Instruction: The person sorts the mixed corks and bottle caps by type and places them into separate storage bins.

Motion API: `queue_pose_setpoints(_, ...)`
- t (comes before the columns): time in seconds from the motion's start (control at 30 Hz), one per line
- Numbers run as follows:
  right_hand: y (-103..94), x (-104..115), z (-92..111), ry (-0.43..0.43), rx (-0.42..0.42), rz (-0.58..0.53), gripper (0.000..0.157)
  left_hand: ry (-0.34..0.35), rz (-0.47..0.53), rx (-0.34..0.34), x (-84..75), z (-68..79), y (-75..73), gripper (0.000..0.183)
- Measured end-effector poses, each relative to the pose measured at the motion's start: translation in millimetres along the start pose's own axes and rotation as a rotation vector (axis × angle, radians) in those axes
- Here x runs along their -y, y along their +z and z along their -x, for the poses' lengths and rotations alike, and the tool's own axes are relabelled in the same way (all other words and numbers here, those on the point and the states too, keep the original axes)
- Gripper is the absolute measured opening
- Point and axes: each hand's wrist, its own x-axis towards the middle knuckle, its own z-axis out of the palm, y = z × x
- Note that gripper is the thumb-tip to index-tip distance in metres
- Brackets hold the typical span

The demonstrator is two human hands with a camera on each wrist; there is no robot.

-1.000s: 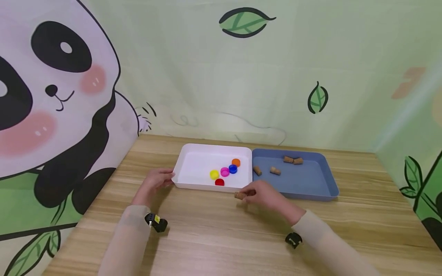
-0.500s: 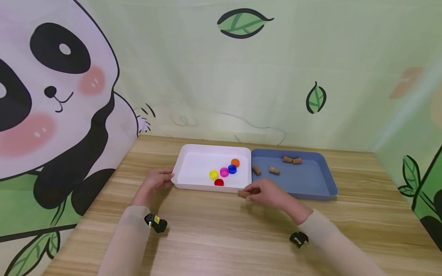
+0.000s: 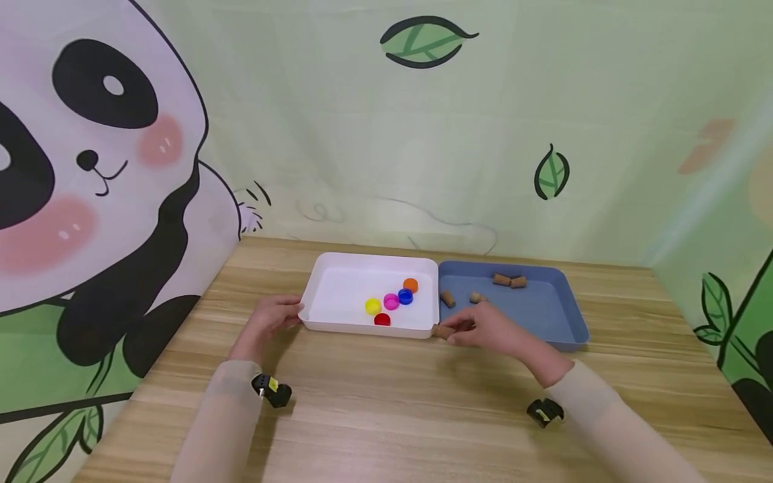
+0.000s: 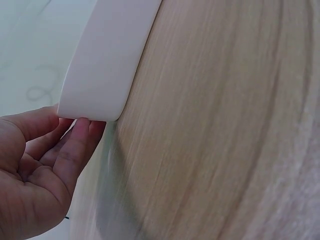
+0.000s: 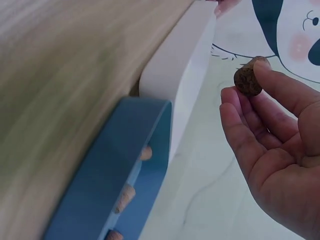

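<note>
My right hand (image 3: 486, 329) pinches a cork (image 5: 247, 80) between thumb and fingertips. In the head view this cork overlaps the meeting corner of the two trays; in the right wrist view it hangs above the rims. The left hand (image 3: 274, 315) holds the left end of the white tray (image 3: 344, 268), its fingertips at the rim and outer wall (image 4: 102, 65). Inside lie several small round plastic caps, among them a yellow cap (image 3: 373, 306) and a red cap (image 3: 382, 320). Several corks, including one cork (image 3: 447, 299), lie in the blue tray (image 3: 543, 322).
The trays stand side by side near the back of the wooden table (image 3: 362, 402). Behind it hangs a green cloth (image 3: 338, 134) printed with leaves and a panda. Each wrist wears a small black camera (image 3: 545, 412).
My right hand has moved rightward with the cork, from in front of the white tray to the blue tray's near left corner. The left hand stays at the white tray.
</note>
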Motion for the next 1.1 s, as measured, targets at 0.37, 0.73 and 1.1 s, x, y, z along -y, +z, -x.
queue_pose_setpoints(0.37,-37.5,3.2,10.1,0.01,0.037,0.052,0.033,-0.037,0.025,-0.016,-0.5,-1.7,0.4,0.046)
queue_pose_setpoints(0.73,-66.8,2.9,16.0,0.006,0.031,0.12,0.038,-0.027,0.016,-0.004,-0.7,-2.1,-1.4,0.046)
queue_pose_setpoints(1.1,-92.3,1.0,16.3,0.046,0.031,0.169,0.039,-0.041,0.003,-0.013,-1.9,-2.6,-0.6,0.045)
